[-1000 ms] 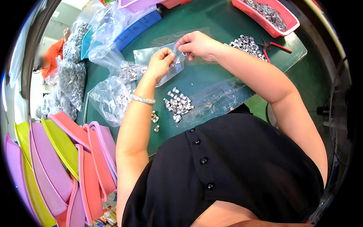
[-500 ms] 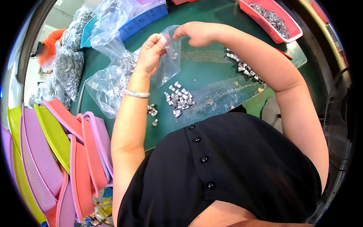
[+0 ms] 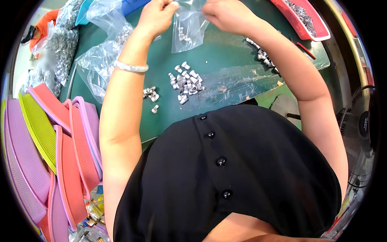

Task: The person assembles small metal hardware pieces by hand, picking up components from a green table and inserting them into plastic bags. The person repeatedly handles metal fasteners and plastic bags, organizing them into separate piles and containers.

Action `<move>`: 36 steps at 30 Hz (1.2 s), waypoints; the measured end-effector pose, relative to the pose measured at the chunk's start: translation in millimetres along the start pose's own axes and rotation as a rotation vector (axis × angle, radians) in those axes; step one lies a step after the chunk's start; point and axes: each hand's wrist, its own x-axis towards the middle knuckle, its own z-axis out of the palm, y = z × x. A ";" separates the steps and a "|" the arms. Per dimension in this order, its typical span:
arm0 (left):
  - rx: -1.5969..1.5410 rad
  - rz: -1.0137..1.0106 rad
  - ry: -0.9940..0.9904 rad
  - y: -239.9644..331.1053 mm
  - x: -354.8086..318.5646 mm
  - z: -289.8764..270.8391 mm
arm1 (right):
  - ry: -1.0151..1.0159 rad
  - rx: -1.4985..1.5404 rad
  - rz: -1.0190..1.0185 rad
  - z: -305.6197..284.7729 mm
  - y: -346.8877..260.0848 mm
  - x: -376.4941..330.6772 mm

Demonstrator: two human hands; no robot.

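Head view: small flat bag of thin clear plastic (image 3: 194,30), hanging over the far part of the smooth green tabletop (image 3: 161,60), well apart from its near edge. Inside, low in the bag, a few small silver-grey metal fittings (image 3: 184,36). At the upper left side of the bag, bare left hand (image 3: 158,18), with thumb and fingers pressed together, seemingly pinching the plastic edge. At the upper right side, bare right hand (image 3: 229,16), with fingers bent and also pinching the plastic, as far as visible. Top of the bag cut off by the frame; mouth open or closed, impossible to tell.

Judged as the step in hand: handling the bag's upper end with both hands, with some fittings already inside; filling or closing, not possible to say with certainty. For the next move, probably needed: firm hold on both sides, with the mouth kept upward to avoid any fitting sliding out. Between bag and near edge of the tabletop, loose pile of stubby silver metal pieces (image 3: 187,82); more toward the left edge, smaller cluster of shiny metal pieces (image 3: 151,94). Toward the right corner, coral-red plastic basket (image 3: 320,38) with grey metal parts (image 3: 302,18).
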 end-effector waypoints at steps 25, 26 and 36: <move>0.243 -0.239 -0.051 9.2 -139.1 28.3 | -0.182 0.483 0.021 61.1 -76.9 -32.0; 0.239 -0.224 -0.035 8.9 -139.8 29.6 | -0.164 0.522 0.023 61.5 -76.1 -32.7; 0.134 0.077 0.168 10.6 -148.6 36.5 | 0.058 0.759 -0.036 67.3 -74.1 -40.6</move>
